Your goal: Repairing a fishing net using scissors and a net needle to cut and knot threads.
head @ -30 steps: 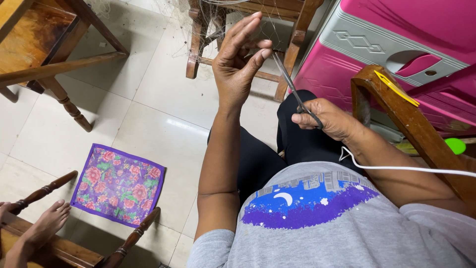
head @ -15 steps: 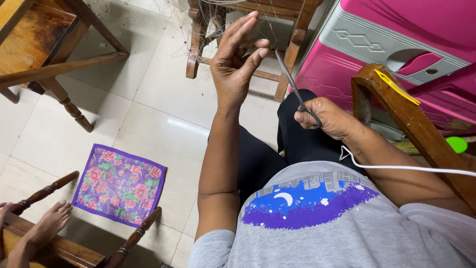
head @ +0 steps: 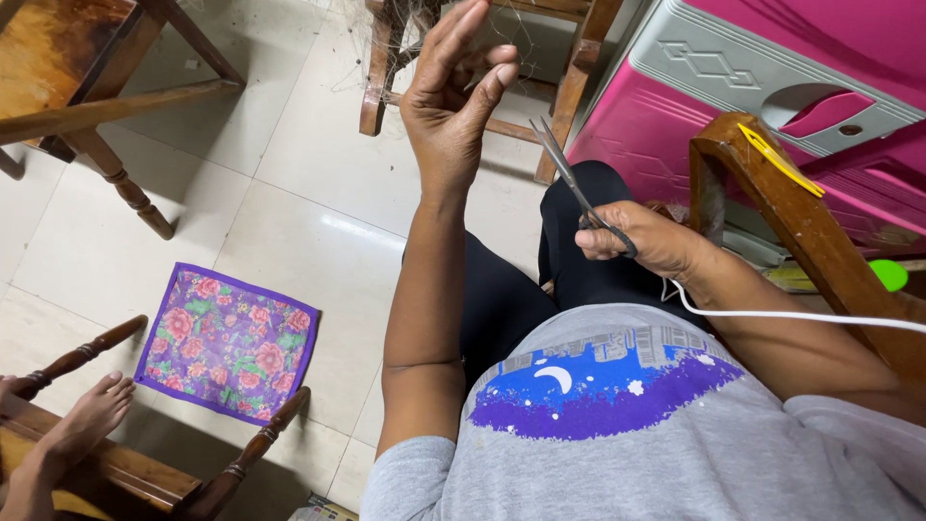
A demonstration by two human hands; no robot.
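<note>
Two hands up: left hand (head: 453, 106) pinching fine thread, thumb to forefinger, scissors (head: 577, 185) gripped in closed right hand (head: 644, 238), blades slanting up-left toward that pinch, near it.

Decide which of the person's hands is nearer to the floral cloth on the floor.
Left. The left hand is raised above the tiled floor, up and right of the floral cloth. The right hand, holding scissors over the lap, lies farther right.
</note>
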